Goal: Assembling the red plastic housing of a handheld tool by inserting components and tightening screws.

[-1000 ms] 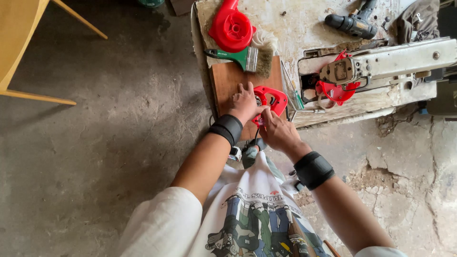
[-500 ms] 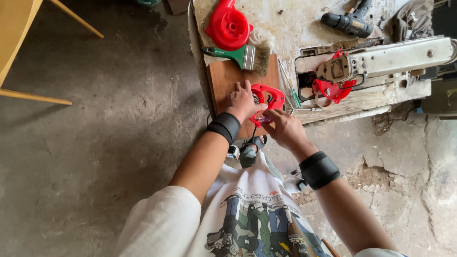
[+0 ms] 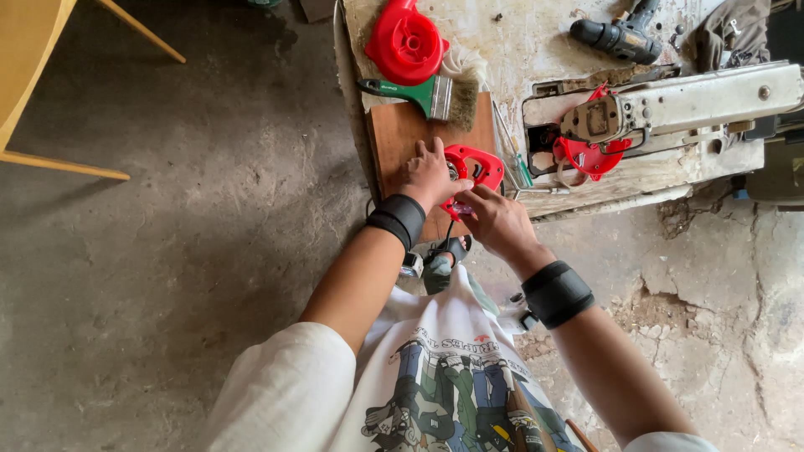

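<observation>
Both hands, left hand [image 3: 429, 174] and right hand [image 3: 496, 221], pinch the red part [image 3: 474, 166]; it looks hard, light plastic, best held by its rim.

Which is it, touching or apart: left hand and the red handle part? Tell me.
Touching. The head view shows the left hand lying on the red handle part, fingers overlapping its edge.

Left hand [image 3: 429, 176]: bare, no glove.
Right hand [image 3: 496, 222]: bare, no glove.
Left wristband [image 3: 399, 219]: wide black band, ribbed at the 11 o'clock edge.
Right wristband [image 3: 556, 293]: wide black band, smooth surface.
Forearms: uncovered between wristbands and sleeves.
Shirt [image 3: 435, 385]: white, short sleeves, multicoloured cartoon print on front.
</observation>
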